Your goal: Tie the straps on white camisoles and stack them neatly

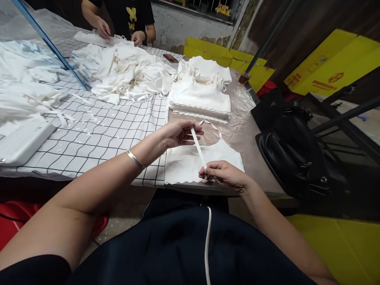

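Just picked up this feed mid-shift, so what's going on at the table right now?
A person holds a white strap stretched between both hands: the left hand pinches its upper end, the right hand its lower end. The strap belongs to a white garment lying flat at the table edge. Behind it sits a neat stack of similar garments, and a loose pile where another person's hands work.

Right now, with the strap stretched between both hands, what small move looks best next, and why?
Probably lower the strap toward the white garment. The left hand pinches its upper end and the right hand its lower end, so it is taut and raised above the garment lying flat at the table edge.
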The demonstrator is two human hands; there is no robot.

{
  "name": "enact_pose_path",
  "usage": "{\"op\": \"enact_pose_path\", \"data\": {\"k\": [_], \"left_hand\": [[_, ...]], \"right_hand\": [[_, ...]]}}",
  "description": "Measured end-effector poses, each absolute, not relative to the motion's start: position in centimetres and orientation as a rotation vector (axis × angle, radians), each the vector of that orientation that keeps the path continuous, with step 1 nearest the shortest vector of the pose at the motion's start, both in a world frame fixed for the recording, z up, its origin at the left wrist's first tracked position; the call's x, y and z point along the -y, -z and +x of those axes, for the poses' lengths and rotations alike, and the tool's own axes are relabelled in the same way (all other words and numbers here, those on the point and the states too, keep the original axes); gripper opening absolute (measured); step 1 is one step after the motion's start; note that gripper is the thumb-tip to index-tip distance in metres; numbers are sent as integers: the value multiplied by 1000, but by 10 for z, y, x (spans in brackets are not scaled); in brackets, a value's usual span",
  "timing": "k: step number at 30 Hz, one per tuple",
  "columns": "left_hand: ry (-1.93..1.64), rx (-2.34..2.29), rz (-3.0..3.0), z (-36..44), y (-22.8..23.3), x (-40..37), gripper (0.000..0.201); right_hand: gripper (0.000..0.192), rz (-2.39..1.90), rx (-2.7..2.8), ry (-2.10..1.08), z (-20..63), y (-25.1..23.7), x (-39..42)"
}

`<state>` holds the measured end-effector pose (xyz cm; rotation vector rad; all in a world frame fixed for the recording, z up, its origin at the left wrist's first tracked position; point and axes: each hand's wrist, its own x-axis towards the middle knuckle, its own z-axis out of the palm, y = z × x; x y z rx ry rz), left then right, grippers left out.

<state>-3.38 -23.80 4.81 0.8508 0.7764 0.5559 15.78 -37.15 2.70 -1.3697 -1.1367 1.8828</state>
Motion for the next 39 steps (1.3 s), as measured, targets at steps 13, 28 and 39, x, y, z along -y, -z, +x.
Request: {"op": "enact_pose_path", "data": {"k": [13, 28, 39], "left_hand": [[-623, -1353, 1894, -49, -20, 245, 26], [-353, -1306, 2216, -31, 10, 280, 18], [-502, -1258, 2079, -34, 13, 289, 17]], "right_hand": [[36, -1367, 793, -1686, 166, -23, 329], [44, -1384, 1200, -1383, 160, -17, 285], [20, -1448, 1946, -1178, 160, -4, 287]]}}
